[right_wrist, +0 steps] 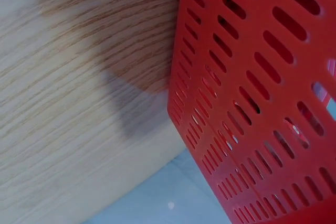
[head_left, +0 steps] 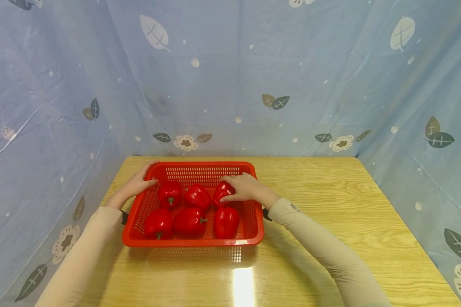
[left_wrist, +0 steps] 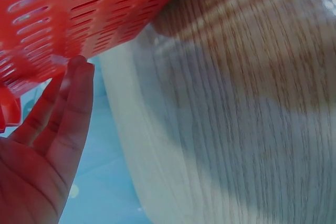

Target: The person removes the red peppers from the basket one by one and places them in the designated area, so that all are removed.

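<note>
A red plastic basket (head_left: 192,243) with slotted walls holds several glossy red bell peppers (head_left: 190,221). My left hand (head_left: 136,183) holds the basket's left rim near the back corner, thumb over the inside. In the left wrist view its fingers (left_wrist: 76,108) lie nearly straight along the outer slotted wall (left_wrist: 105,19). Reaching over the right rim, my right hand (head_left: 246,187) grips the back-right bell pepper (head_left: 217,197) between thumb and fingers, covering part of it. The right wrist view has only the basket's outer side (right_wrist: 257,103); the right hand is hidden there.
The basket stands on the left part of a wooden table (head_left: 330,204), whose surface extends to the right. A blue patterned curtain (head_left: 230,76) hangs along the back and both sides. Light glares off the tabletop in front of the basket.
</note>
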Tool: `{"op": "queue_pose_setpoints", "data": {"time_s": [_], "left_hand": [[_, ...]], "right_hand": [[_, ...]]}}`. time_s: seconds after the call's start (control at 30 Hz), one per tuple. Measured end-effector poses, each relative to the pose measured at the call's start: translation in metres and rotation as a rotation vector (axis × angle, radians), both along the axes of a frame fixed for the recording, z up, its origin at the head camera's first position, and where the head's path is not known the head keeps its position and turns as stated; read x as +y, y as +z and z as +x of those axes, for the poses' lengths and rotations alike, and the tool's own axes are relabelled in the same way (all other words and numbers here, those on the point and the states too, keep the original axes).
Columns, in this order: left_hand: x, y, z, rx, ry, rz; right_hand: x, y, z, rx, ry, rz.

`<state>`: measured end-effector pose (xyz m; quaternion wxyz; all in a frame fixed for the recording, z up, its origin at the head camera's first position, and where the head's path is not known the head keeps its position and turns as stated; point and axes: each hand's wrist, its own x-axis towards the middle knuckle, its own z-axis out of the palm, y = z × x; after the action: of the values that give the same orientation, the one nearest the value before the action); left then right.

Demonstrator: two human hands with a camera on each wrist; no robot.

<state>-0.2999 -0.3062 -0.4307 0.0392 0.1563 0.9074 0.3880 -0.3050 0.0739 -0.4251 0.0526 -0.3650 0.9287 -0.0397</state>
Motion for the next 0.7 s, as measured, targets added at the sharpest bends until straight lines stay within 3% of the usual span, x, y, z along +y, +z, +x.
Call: {"op": "queue_pose_setpoints", "data": {"time_s": [0.7], "left_hand": [[-0.0012, -0.0042, -0.0021, 0.009, -0.012, 0.046]], "right_hand": [[0.0046, 0.0029, 0.0023, -0.006, -0.015, -0.215]]}}
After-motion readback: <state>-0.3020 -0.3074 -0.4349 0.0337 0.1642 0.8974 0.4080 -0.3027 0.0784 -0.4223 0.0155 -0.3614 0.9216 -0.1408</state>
